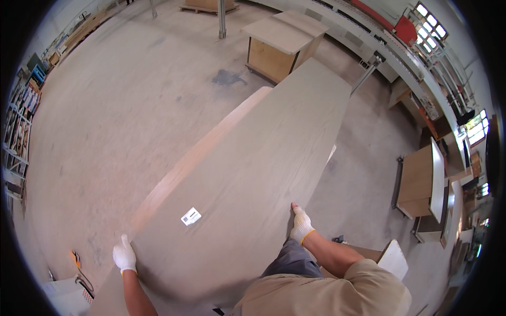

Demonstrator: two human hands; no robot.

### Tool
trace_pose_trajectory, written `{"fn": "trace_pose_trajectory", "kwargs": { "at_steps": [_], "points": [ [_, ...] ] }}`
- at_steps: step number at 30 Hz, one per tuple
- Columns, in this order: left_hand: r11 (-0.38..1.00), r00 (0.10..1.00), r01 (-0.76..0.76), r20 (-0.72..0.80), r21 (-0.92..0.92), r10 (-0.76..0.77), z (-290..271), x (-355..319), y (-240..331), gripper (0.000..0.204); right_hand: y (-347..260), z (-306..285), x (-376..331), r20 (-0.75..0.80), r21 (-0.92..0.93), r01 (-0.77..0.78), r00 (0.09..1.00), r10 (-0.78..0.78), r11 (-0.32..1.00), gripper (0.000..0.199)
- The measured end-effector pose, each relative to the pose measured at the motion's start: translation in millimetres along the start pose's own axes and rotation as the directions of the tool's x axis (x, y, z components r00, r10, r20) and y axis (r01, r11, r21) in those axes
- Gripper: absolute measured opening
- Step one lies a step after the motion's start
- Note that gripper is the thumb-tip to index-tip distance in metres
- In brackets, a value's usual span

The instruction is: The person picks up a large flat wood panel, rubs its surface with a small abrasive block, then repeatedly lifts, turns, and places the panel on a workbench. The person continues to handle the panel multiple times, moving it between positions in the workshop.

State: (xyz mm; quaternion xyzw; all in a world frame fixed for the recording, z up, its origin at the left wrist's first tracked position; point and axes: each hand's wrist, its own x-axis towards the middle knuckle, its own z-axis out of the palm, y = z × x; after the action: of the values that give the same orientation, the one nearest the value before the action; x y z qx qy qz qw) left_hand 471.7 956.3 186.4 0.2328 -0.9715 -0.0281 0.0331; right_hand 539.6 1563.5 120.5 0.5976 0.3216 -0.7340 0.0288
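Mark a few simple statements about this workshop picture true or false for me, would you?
1. The left hand is at the left edge of the big board. True.
2. The right hand is bare. False: it wears a white glove with a yellow cuff edge.
3. A white label is on the board. True.
4. The label is at the board's far end. False: it is in the nearer half, toward the left edge.
5. A wooden box stands by the board's far end. True.
6. The floor is bright green. False: it is a dull greyish brown.
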Motion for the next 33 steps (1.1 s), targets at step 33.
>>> {"fn": "trace_pose_trajectory", "kwargs": {
  "at_steps": [33],
  "points": [
    [0.950, 0.988, -0.100, -0.142, -0.295, 0.059, 99, -112, 126, 0.054, 108, 313, -49, 0.829, 0.506, 0.402, 0.019, 0.559, -0.763, 0.016]
  ]
}}
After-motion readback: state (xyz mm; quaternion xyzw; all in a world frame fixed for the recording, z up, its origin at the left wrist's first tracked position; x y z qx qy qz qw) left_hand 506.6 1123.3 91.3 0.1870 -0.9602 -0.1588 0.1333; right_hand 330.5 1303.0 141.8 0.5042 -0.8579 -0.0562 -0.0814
